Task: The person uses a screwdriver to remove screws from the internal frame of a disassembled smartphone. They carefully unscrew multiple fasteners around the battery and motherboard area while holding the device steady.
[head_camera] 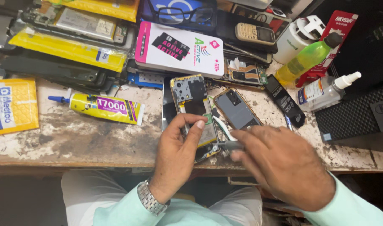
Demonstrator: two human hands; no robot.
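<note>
Head view: left hand [174, 157] steadies the opened phone [194, 112]; right hand [279, 165] applies tweezers [226, 142] to its lower end.

The phone lies on the surface [74, 134], long axis running away from the person, back cover removed, dark frame and internals exposed. Left grip pinches its lower edge, thumb on top. Right grip is pressed together around the tweezers, tips just right of the phone. A second phone [236, 109] lies beside it.

The glue tube [103, 108] at left is yellow with a magenta label and blue nozzle. The padded envelope [11, 104] at far left is yellow with a white patch. The flat box [179, 49] farther back is white and pink. The spray bottle [307, 58] at right is green with a black cap. The worn benchtop [74, 134] is mottled white and brown.
</note>
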